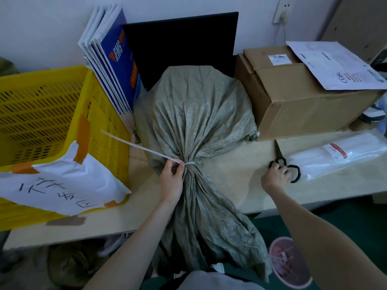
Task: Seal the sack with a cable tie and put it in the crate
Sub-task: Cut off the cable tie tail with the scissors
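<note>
**A:** What are the hands doing?

**B:** The left hand (172, 178) pinches a white cable tie (142, 148) right where it circles the gathered neck of a grey-green woven sack (199, 114). Fingers and thumb are curled on the strap just beside the tie's head. The tie is already cinched round the neck.

**A:** And the loose end?

**B:** From that pinch the long tail runs up and away to the left, ending over the near wall of a yellow plastic crate (104, 105).

**A:** Where does the sack sit?

**B:** On the pale table (230, 181). Its full body bulges beyond the pinch, toward the wall; the slack mouth fans out below the pinch and hangs off the table edge toward the person.

**A:** The other hand?

**B:** The right hand (276, 176), well apart to the right of the pinch, has its fingers curled around the handles of black scissors (282, 162) lying on the table, blades pointing away. Just right of the scissors lies a clear packet of cable ties (339, 158). Behind them stands a cardboard box (303, 97).
</note>
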{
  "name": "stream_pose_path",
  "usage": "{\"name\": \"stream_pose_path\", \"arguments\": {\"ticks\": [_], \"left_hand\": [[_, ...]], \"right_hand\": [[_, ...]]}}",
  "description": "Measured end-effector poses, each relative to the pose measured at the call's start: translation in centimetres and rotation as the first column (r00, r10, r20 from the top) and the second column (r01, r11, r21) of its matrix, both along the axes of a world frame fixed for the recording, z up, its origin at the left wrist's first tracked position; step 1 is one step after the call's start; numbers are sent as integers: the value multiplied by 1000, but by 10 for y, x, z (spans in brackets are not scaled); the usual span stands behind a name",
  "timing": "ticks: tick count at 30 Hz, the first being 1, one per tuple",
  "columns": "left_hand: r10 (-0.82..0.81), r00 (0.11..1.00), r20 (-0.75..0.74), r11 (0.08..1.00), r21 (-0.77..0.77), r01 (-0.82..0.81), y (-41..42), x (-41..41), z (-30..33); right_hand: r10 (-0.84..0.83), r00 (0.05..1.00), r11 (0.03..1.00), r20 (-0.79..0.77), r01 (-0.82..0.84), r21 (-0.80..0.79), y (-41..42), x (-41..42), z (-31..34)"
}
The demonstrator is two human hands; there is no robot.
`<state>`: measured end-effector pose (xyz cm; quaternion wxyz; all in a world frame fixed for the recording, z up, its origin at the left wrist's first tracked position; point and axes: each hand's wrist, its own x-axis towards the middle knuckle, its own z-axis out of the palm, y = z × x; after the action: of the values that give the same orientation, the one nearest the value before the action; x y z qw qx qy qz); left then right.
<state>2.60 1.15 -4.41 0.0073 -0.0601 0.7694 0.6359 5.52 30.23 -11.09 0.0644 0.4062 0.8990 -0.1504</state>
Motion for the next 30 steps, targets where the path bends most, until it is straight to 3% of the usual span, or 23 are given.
{"name": "stream_pose_path", "arguments": {"ticks": [14,20,30], "left_hand": [[5,1000,3,999,-41,-5,-1,-2,0],[7,1000,-7,999,-46,-7,-1,-1,1],[20,999,-33,1000,4,-20,-4,0,1]], "right_hand": [[112,991,983,78,-122,135,19,5,-9],[-239,964,960,-118,216,-180,13,-5,1],[-427,887,785,-177,266,-559,-5,-2,4]]}}
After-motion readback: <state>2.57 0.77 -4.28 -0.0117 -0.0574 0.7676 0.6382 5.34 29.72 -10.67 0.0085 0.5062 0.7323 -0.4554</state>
